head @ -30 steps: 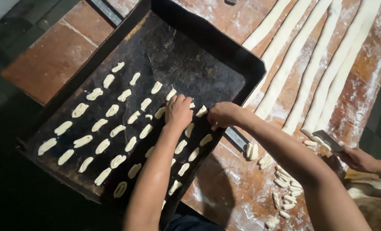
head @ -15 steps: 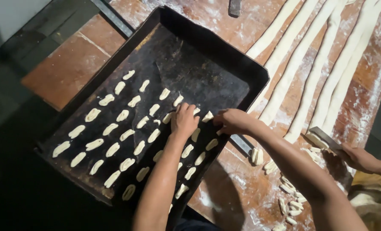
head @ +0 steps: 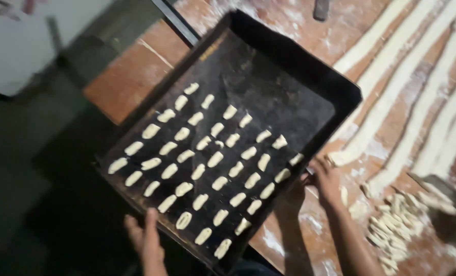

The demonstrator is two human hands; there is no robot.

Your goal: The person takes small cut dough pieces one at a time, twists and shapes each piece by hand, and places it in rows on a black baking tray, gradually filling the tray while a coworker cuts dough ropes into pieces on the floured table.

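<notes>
Change since a second ago: both our hands were over the middle of the tray, setting pieces in the rows by its right edge. Now they're off the rows and at the tray's rim.

Left hand (head: 146, 240) at the near edge, 7 o'clock of the black baking tray (head: 289, 56), thumb up over the rim; looks like it's holding the edge, fingers under it are hidden, so we can't confirm the grip. Right hand (head: 324, 179) at the tray's right rim, 4 o'clock, fingers curled against it; clenched or just touching, we can't tell through the blur.

We read this as the placing paused and the tray being steadied or shifted. The dough pieces (head: 215, 159) sit in diagonal rows covering the near half of the tray; the far half toward 1 o'clock is bare metal.

Around:
- long dough ropes (head: 391, 97) at 2 o'clock on the floured wooden table (head: 136, 76)
- pile of cut pieces (head: 391, 225) at 4 o'clock, just beside our right forearm
- another person's hand with a scraper (head: 442, 197) at 4 o'clock, blurred

In the way: the cut pile and the rope ends sit close to the tray's right rim.
</notes>
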